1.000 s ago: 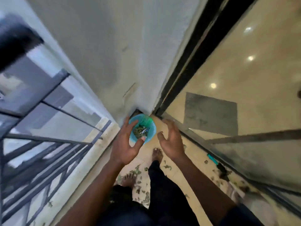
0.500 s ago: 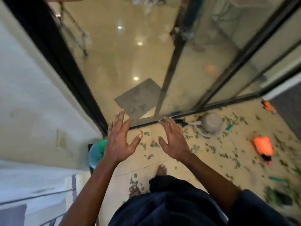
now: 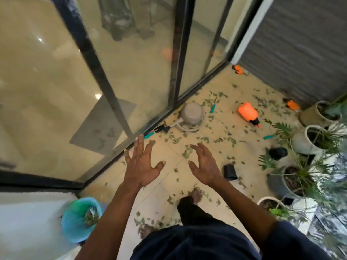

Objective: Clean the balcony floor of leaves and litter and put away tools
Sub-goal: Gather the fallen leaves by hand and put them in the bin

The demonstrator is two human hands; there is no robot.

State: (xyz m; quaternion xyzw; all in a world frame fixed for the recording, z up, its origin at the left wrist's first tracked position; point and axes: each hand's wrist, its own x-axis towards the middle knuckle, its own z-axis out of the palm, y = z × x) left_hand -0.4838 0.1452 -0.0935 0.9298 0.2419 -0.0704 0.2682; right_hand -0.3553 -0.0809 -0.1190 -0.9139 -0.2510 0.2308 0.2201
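Green leaf scraps point(image 3: 187, 152) lie scattered over the beige balcony tiles point(image 3: 159, 196). My left hand point(image 3: 140, 162) and my right hand point(image 3: 205, 166) hover above the floor with fingers spread, holding nothing. At the lower left stands a blue bin point(image 3: 75, 228) with leaves and a wrapper inside. Tools lie about: an orange spray bottle point(image 3: 247, 112), a teal-handled tool point(image 3: 212, 108), another teal tool point(image 3: 269, 136), and a black-and-teal tool point(image 3: 159, 130) by the door track.
An overturned grey pot point(image 3: 191, 114) sits on a white ring by the glass sliding door point(image 3: 120, 72). Potted plants point(image 3: 308, 137) line the right side. Small black pots point(image 3: 230, 171) lie on the floor. Orange items point(image 3: 238, 69) rest near the grey wall point(image 3: 300, 44).
The view swung right from the corner with the blue bin toward the littered floor. Both hands left the bin and now hover open over the tiles.
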